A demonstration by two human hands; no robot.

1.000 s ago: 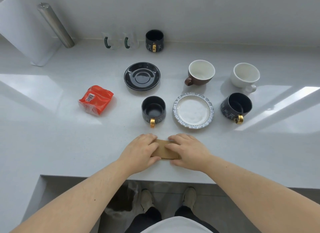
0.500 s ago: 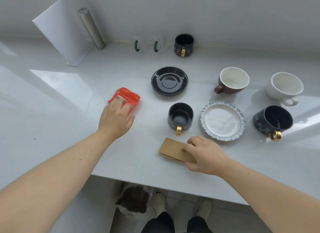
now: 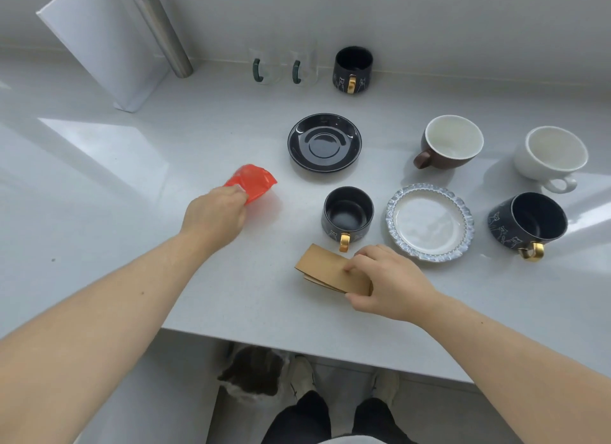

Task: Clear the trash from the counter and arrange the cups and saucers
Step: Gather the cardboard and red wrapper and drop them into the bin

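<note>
White tabletop (image 3: 139, 232) near edge cut by frame, left hand (image 3: 214, 216) reaching forward, fingers closed on blurred orange wrapper (image 3: 254, 181), hiding its near end, right hand (image 3: 390, 283) pinching brown cardboard sleeve (image 3: 327, 272) flat near front edge, covering its right end

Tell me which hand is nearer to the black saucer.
Left. The left hand grips the red wrapper in front and left of the black saucer. The right hand holds the brown cardboard, farther toward the counter's edge.
</note>
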